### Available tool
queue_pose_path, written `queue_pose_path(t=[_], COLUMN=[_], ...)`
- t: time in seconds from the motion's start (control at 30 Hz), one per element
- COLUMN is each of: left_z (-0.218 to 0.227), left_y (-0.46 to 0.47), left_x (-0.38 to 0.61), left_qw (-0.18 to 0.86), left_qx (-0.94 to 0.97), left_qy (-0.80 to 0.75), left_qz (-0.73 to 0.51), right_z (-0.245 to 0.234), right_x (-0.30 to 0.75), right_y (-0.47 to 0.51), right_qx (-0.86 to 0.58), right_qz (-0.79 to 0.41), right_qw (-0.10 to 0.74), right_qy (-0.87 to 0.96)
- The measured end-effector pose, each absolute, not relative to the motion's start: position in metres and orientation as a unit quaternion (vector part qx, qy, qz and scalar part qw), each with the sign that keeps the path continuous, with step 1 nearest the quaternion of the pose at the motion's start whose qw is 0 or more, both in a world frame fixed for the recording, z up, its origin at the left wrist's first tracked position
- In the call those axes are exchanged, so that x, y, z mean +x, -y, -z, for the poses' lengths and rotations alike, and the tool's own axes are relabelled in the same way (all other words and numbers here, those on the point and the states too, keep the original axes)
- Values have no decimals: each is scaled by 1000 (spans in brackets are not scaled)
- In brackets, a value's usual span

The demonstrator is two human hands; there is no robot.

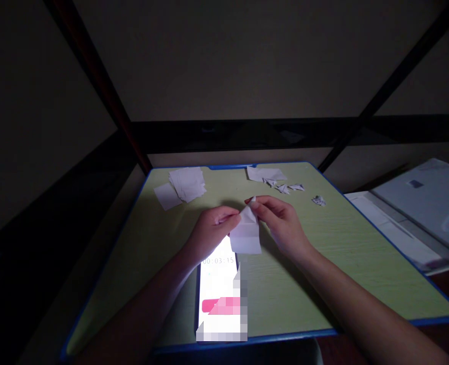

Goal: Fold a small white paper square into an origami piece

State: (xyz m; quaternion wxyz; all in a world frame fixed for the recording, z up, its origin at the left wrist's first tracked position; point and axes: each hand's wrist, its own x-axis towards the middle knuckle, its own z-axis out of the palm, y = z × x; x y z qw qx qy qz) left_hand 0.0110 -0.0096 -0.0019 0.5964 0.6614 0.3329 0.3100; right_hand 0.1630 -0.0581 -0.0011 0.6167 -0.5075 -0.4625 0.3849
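Between my two hands is a small white sheet of paper [246, 238], creased across and folded to a point at its top. My left hand [217, 226] pinches its upper left edge between thumb and fingers. On the other side, my right hand [279, 218] grips the folded tip, thumb in front. The paper's lower part hangs flat above the table. Just below it lies a lit phone [218, 284] with a timer reading 00:03:15; my left hand covers its upper left corner, and its lower part is blurred out.
The green table [346, 274] has a blue rim. A stack of white paper sheets [187, 183] lies at the back left. Back right are a sheet [266, 174], several small folded paper pieces [284, 188] and a crumpled bit [318, 201]. A white box [422, 213] stands beyond the right edge.
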Motion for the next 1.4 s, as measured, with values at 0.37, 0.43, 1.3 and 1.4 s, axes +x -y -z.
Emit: queue_pose_path(t=[0.37,0.43,1.3,1.4], left_z=[4,3,2,2], left_y=[11,12,14,14], left_x=[11,11,12,12], left_qw=[599,604,564,555], left_qx=[660,658,685,684], left_qy=[-342,-340,-349,-358], left_qz=[-297,-293,-301,-308], right_z=[1,0,2,1], right_x=[165,165,165,165], right_y=[59,59,58,58], right_qx=[-523,-530,-537,-532], right_qz=[-369,-366,-393,-398], right_qw=[599,596,587,586], right_qy=[481,480,462,464])
